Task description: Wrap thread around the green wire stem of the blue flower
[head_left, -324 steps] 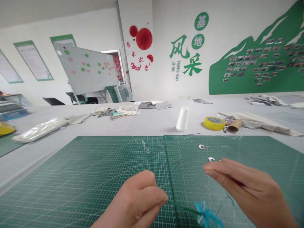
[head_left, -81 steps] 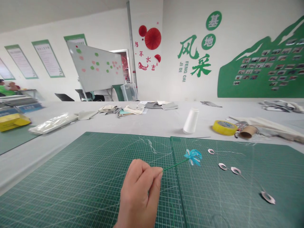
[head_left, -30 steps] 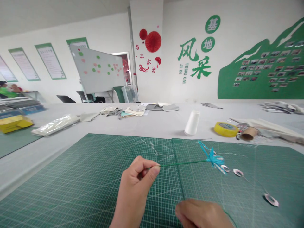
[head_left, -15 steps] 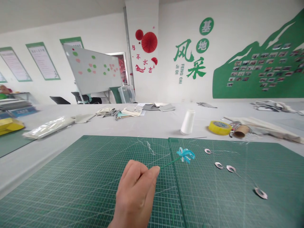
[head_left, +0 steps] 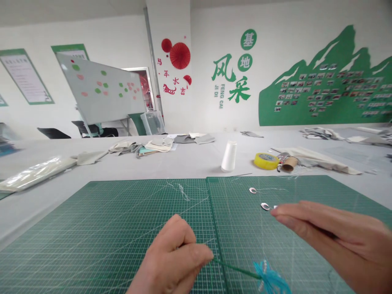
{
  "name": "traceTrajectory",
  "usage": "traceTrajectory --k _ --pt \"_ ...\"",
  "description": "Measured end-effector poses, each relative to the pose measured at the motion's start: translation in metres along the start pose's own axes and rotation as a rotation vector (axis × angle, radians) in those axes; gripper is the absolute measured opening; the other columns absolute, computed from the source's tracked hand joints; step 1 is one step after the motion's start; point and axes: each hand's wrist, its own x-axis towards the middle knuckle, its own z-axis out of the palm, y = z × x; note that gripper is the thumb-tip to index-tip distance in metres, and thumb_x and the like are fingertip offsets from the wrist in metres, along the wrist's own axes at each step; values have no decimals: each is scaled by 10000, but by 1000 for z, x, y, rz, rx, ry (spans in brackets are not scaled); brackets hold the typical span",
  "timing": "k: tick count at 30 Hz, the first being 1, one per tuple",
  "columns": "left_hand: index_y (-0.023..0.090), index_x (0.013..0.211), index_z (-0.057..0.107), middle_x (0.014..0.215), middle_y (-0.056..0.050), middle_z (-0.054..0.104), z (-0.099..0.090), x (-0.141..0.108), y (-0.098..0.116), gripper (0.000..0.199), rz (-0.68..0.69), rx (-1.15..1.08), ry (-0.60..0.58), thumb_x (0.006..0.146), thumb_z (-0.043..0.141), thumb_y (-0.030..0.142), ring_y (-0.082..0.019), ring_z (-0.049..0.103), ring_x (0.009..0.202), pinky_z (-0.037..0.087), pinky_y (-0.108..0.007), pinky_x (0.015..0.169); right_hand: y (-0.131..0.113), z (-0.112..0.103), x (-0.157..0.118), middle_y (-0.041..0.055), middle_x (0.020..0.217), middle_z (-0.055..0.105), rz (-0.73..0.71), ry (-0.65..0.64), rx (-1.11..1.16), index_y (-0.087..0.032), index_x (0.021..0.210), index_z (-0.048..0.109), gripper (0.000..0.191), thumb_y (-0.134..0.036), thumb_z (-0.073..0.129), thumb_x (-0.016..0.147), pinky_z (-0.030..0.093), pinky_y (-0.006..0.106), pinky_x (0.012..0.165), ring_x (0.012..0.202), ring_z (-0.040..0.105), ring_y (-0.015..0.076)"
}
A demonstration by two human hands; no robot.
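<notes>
My left hand (head_left: 171,257) is closed in a pinch on the green stem of a small flower (head_left: 271,279). Its blue looped petals with pale beads point down to the right, near the bottom edge. From the right, my right hand (head_left: 330,237) reaches over the mat, fingertips and thumb together beside an oval pinkish piece (head_left: 265,206) on thin wire. A pale bit shows at those fingertips; whether they grip it is hidden. Farther back lies another oval piece (head_left: 252,190) with a wire tail.
Two green cutting mats (head_left: 137,228) lie side by side on the grey table. Loose white thread (head_left: 183,192) rests on the left one. Behind them are a white thread cone (head_left: 229,156), yellow tape (head_left: 266,161), a cardboard tube (head_left: 289,163) and cloth pieces (head_left: 161,144).
My right hand has come into view from the right, over the oval pieces. The flower has swung down and nearer, still in my left hand. The view has turned slightly right.
</notes>
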Motion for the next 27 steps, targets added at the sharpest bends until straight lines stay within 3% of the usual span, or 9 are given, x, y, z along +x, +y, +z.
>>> traceTrajectory --k 4,7,14,17,22,27 --pt "211 827 653 724 12 408 0 1 1 228 -74 -160 -77 884 499 54 -105 458 646 354 -221 531 11 13 13 -52 770 785 118 -33 125 -332 796 752 184 -425 603 850 579 234 573 681 740 186" --pt "231 847 701 730 18 423 0 1 1 199 -145 -305 -106 867 569 83 -96 468 638 371 -215 550 21 25 11 -23 775 773 191 -133 177 -295 788 752 251 -463 583 866 552 259 587 718 721 203" --pt "289 832 762 696 23 451 3 0 -4 69 -326 -598 -54 834 694 284 -98 450 603 372 -222 551 23 61 7 -1 737 697 280 -302 230 -230 769 685 358 -465 467 929 473 292 650 705 627 195" --pt "271 800 756 691 13 456 7 -3 -10 110 -408 -649 34 839 678 339 -107 422 591 357 -233 539 12 82 4 -16 650 624 270 -367 213 -215 721 642 365 -402 428 950 438 264 588 629 574 168" --pt "222 733 722 658 14 441 12 -6 -18 196 -618 -641 294 816 687 395 -128 414 636 363 -255 591 -8 108 -10 -37 570 559 216 -444 194 -202 610 581 364 -307 453 935 387 227 519 567 535 142" --pt "192 747 720 656 26 412 10 -4 -16 211 -747 -575 460 801 696 395 -111 381 607 364 -246 580 -23 115 -32 -38 560 604 -38 -571 77 -195 596 573 350 -195 462 928 378 193 478 510 564 109"
